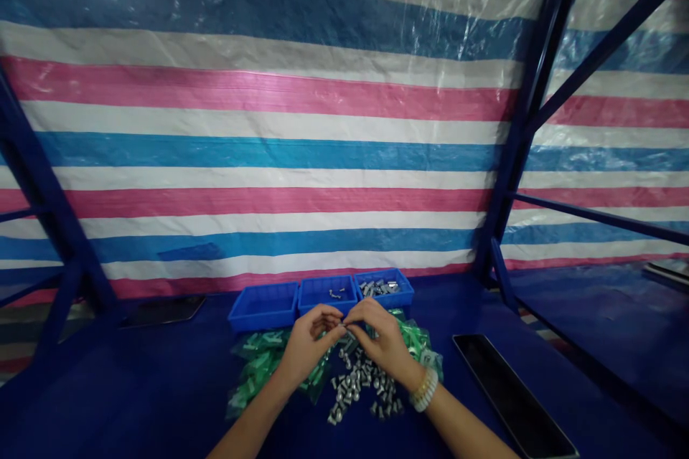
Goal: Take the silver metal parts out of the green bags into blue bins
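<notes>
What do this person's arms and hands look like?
Neither the left hand nor the right hand wears a glove, and no sleeve shows on either forearm. Segmented white and gold-coloured wristwear, perhaps more than one piece, circles the right wrist.

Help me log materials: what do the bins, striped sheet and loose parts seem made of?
Bins: probably satin plastic, judging by uniform blue, thin walls. Sheet: likely glossy plastic, given its creases and glare. Parts: apparently shiny metal, from silvery highlights; which metal stays unclear.
</notes>
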Motion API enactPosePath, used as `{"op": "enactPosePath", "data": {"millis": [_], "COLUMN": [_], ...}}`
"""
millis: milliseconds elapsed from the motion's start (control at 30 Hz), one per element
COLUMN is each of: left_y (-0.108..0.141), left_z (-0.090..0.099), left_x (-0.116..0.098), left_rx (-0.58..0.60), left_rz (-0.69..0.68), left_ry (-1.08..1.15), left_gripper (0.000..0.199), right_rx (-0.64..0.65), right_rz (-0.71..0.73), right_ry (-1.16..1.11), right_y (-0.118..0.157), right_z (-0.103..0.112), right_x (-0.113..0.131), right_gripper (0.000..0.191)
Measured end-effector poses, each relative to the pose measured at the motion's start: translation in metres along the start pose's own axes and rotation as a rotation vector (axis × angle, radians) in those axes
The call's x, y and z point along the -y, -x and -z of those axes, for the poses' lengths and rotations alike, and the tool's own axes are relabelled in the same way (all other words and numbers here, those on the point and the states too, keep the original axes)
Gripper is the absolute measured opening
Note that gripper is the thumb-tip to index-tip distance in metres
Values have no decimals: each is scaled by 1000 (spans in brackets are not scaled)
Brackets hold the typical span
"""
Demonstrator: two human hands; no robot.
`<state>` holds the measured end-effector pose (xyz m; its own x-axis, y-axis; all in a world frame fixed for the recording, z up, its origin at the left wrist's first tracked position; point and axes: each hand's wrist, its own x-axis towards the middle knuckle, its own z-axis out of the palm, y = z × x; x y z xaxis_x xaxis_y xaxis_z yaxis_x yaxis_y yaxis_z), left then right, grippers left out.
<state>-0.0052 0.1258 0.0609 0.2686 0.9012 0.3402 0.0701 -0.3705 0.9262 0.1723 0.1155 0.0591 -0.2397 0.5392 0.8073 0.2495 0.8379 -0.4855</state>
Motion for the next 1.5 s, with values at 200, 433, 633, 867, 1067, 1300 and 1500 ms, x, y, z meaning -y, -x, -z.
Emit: {"op": "enactPosePath", "data": {"millis": [200,433,633,867,1067,1300,1500], "left_y": [2,8,-17,-53,-9,-2,-1], "left_z": [-7,-13,-1,19,12,8,7], "left_x": [-3,1,0,0,7,19,8], "left_rx": [-14,-102,-168,-25,328,337,75], "left_rz": [-8,-40,-230,-237,-253,-192,-158], "left_ry": [-26,-62,-271,-777,-874,-866,-525], "left_gripper": [22,20,14,34,16,11,15], "right_rx": [-12,20,93,9,-16,-22,-32], "right_rz": [-45,-128,-138,-194,-171,-173,-152], "right_ry": [40,35,5,19,29,35,46], "right_y": [-1,1,5,5,5,6,5], "right_z": [3,-1,-3,-1,-1,-1,-1], "right_x": [4,3,-2,-9,-9,-8,-4], "right_gripper": [8,15,19,20,19,19,19]}}
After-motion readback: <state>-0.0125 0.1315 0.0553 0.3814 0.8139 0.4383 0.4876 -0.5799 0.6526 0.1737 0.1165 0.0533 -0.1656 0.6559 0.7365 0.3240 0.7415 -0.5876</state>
